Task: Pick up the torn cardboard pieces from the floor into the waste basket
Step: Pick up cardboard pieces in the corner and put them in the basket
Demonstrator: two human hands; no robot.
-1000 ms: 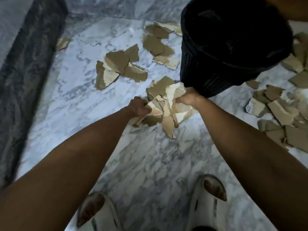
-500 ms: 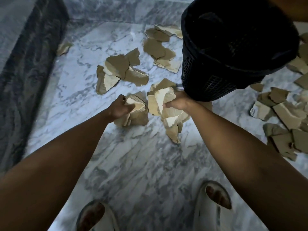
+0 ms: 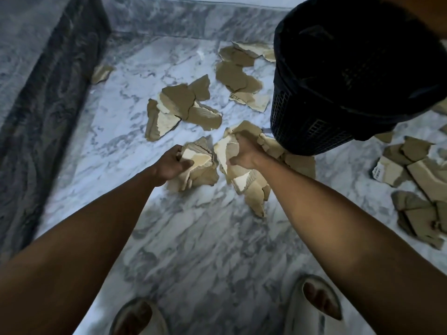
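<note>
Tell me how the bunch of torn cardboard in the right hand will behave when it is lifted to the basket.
The bunch of torn cardboard is probably light and fairly stiff: the pieces jut out flat. The right hand holds only some of them, so the loose lower ones may well slip from the grip before reaching the waste basket.

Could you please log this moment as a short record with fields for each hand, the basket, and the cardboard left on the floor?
left hand: grips a bunch of torn cardboard pieces
right hand: grips a second bunch of cardboard, beside the basket's base
waste basket: black, mesh-walled, standing on the floor; contents too dark to tell
loose pieces, middle: overlapping cluster beyond the hands
loose pieces, far: cluster left of the basket
loose pieces, right: scattered heap
floor: grey-veined marble
feet: in pale slippers, near edge
</note>
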